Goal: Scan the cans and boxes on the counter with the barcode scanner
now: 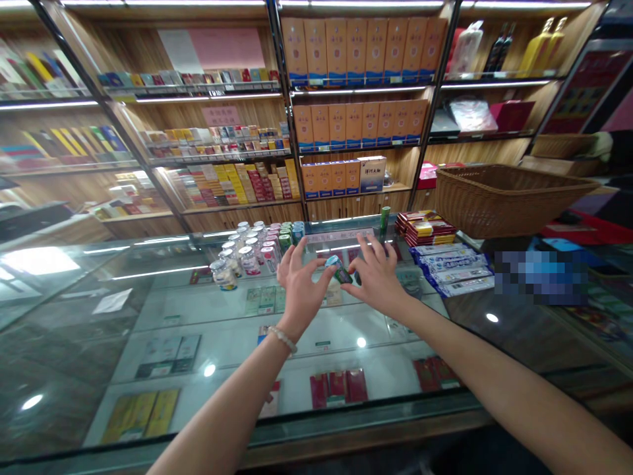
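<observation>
Between my two hands, above the glass counter [297,343], a small green container [343,273] with a light blue lid is held at a tilt. My left hand [302,280] pinches it by the lid between thumb and index finger, the other fingers raised. On the container's lower right side, the thumb and index finger of my right hand [376,274] close in a pinch. Just left of my left hand stand rows of small jars, with clear jars [225,274], pink jars [270,257] and green jars [285,237]. A lone green tube [384,220] stands upright behind my right hand.
Red and yellow packets [426,228] and blue-white packs [451,269] lie right of my hands. A wicker basket [509,198] rises behind them. Shelves of orange boxes [363,49] and small packs line the back. Inside the glass counter lie red packs [339,388].
</observation>
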`<state>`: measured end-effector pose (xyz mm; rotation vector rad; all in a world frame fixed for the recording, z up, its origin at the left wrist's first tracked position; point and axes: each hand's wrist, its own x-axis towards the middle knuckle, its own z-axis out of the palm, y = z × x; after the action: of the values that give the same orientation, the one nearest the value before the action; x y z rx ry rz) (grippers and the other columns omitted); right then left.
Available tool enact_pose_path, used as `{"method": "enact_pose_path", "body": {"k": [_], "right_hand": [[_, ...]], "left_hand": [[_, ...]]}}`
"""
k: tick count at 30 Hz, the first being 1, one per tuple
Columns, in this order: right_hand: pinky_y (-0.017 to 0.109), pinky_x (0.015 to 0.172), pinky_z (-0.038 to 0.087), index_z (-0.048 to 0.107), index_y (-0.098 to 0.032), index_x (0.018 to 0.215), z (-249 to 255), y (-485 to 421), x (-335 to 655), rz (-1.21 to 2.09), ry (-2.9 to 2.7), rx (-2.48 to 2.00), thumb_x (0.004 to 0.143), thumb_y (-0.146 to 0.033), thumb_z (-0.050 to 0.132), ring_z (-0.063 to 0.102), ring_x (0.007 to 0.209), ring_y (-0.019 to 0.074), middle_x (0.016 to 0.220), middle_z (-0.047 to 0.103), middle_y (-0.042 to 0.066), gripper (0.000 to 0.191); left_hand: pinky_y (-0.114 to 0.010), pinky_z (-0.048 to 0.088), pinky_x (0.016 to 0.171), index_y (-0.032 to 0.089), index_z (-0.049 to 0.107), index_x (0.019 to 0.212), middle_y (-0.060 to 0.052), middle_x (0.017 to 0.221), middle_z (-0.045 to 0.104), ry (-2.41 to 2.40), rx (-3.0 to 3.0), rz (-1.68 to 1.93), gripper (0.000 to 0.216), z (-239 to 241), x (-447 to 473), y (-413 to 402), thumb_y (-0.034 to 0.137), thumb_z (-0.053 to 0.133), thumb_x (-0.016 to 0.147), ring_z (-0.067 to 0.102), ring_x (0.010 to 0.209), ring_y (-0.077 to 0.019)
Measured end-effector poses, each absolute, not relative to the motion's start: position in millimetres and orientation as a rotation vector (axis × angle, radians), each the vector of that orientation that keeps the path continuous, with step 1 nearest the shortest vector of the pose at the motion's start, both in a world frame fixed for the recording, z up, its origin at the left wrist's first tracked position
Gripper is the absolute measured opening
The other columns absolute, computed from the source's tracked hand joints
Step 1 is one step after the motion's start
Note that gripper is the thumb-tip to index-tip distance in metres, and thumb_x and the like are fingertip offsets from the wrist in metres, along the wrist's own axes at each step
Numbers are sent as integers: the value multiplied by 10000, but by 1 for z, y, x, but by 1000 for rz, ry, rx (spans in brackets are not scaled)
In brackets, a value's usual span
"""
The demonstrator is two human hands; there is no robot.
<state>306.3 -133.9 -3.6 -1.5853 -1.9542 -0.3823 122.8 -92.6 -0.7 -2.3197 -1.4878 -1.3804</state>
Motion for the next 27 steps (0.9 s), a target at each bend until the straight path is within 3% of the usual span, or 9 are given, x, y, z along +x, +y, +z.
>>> {"method": "enact_pose_path", "body": {"k": [5, 9, 14, 22, 27], "right_hand": [[692, 1191, 189, 703, -207, 931, -3, -134, 307, -409, -1950, -1571, 852, -407, 722, 284, 1547, 396, 1665, 371, 197, 216], [667, 1238, 86, 714, -178, 985, 0, -134, 309, -484, -1973, -1549, 844, -363, 688, 273, 1555, 385, 1665, 360, 213, 234], [626, 1271, -6, 713, -181, 1042, 2, -134, 315, -588, -2016, -1490, 864, -338, 616, 245, 1571, 364, 1706, 284, 158, 256], [625, 1276, 9, 709, -176, 1071, -1, -133, 312, -594, -2029, -1505, 870, -327, 597, 239, 1574, 385, 1718, 245, 146, 275], [614, 1282, -3, 709, -179, 1074, 0, -131, 319, -646, -2087, -1438, 883, -317, 604, 246, 1573, 372, 1722, 237, 138, 258]], "left_hand": [[-659, 319, 1208, 303, 807, 957, -25, 1577, 532, -1499, -2319, -1345, 256, 0, 122, -91, 514, 666, 929, 428, 1458, -360], [-666, 314, 1204, 297, 806, 939, -28, 1563, 550, -1510, -2331, -1366, 256, 0, 120, -89, 513, 670, 927, 431, 1457, -362], [-672, 290, 1213, 279, 804, 859, -50, 1522, 591, -1562, -2342, -1387, 285, 0, 118, -86, 530, 681, 911, 439, 1453, -365], [-689, 272, 1215, 283, 810, 851, -47, 1517, 591, -1588, -2379, -1475, 293, -5, 117, -80, 535, 671, 911, 425, 1452, -369], [-714, 179, 1232, 277, 804, 885, -66, 1573, 525, -1492, -2371, -1300, 299, 0, 111, -86, 533, 655, 926, 364, 1492, -389]]}}
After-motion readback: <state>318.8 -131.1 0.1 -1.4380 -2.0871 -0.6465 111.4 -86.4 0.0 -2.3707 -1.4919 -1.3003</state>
